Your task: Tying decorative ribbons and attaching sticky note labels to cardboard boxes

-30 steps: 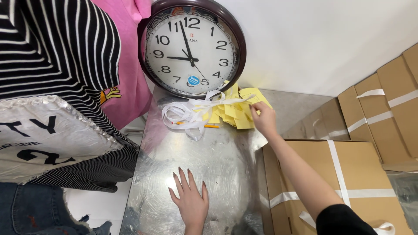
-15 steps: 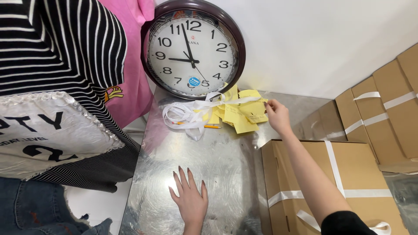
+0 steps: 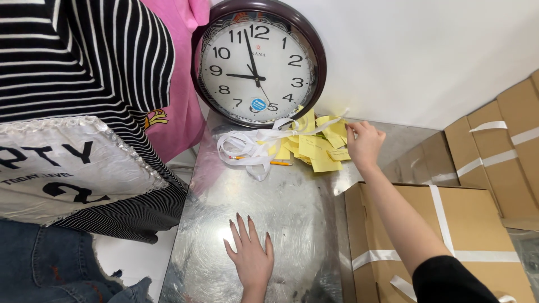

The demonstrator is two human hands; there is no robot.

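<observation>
The right hand (image 3: 365,143) reaches to the far right corner of the metal surface (image 3: 281,219), fingers pinched at the right end of a white strap (image 3: 306,128). The strap's free length runs left to right along the far edge, its long axis about level and rising a little toward the hand; its left end joins a loose coil of strap (image 3: 241,148) near the far left corner. Under the strap lies a heap of yellow slips (image 3: 320,148), by the far edge, just left of the hand. A pencil (image 3: 278,163) lies beside the coil, pointing left to right.

The left hand (image 3: 251,255) lies flat and open on the near part of the surface, fingers spread, holding nothing.

A wall clock (image 3: 259,60) leans at the far edge. Taped cardboard boxes (image 3: 449,224) stand against the right edge. Another person in a striped top (image 3: 84,67) stands at the left edge.

Against half a second ago, the right hand sits slightly farther back, and the strap end is lifted higher off the slips. The left hand has not moved.
</observation>
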